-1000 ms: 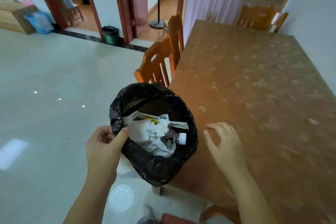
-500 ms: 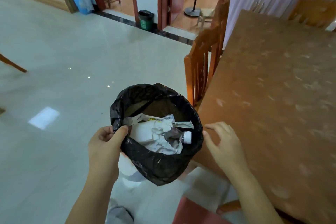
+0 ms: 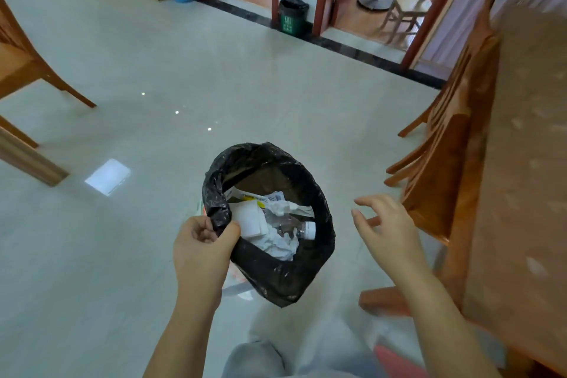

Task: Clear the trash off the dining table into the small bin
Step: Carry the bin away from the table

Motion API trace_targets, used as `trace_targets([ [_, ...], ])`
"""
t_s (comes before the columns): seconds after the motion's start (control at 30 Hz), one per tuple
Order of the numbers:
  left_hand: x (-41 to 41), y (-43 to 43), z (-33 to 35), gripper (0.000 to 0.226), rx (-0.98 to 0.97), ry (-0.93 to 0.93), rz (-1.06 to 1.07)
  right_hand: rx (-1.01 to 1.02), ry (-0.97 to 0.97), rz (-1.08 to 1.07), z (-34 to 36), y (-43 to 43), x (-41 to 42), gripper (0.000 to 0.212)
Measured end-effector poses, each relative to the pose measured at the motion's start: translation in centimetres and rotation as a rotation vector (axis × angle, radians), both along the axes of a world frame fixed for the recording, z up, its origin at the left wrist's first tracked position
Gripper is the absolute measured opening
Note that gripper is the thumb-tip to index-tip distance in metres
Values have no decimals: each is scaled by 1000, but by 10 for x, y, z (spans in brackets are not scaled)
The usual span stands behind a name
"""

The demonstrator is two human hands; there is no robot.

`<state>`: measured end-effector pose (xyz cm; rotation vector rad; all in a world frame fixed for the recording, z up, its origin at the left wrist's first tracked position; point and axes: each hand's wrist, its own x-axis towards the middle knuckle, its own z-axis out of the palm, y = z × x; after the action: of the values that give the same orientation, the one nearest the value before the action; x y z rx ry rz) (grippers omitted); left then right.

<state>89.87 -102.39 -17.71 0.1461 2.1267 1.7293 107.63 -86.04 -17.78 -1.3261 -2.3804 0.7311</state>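
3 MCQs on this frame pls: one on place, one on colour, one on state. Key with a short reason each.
1. Where is the small bin?
A. on the dining table
B. held up over the floor by the left hand
C. under a chair

2. What colour is the bin's liner?
A. white
B. blue
C. black

3. What state is the right hand in?
A. open and empty
B. closed on a bottle
C. gripping the bin's rim

Key:
1 B: the left hand pinches the rim, with floor tiles around the bin and the dining table off to the right.
2 C: the plastic folded over the rim is black.
3 A: its fingers are spread beside the bin and touch nothing.
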Motion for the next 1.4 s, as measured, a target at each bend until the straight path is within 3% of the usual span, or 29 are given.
trace_targets([
  [0.33, -110, 72, -35, 20, -2, -132, 35, -32, -41, 18, -43, 84, -104, 19],
  [0.5, -175, 166, -48, 21, -59, -122, -35, -103, 14, -73, -72, 169, -167, 19],
  [0.77, -252, 343, -46, 26, -152, -37, -245, -76, 21, -252, -60, 309, -210, 20],
  [1.03, -301, 487, -86, 26, -267, 31, -564, -133, -10, -568, -90, 379, -228, 24],
  [1.23, -330, 584, -168, 21, -445, 4, -965, -276, 14, -867, -157, 405, -263, 22],
  [1.4, -340, 644, -255, 23, -589, 136, -1175, -408, 64, -1146, -231, 422, -296, 24],
])
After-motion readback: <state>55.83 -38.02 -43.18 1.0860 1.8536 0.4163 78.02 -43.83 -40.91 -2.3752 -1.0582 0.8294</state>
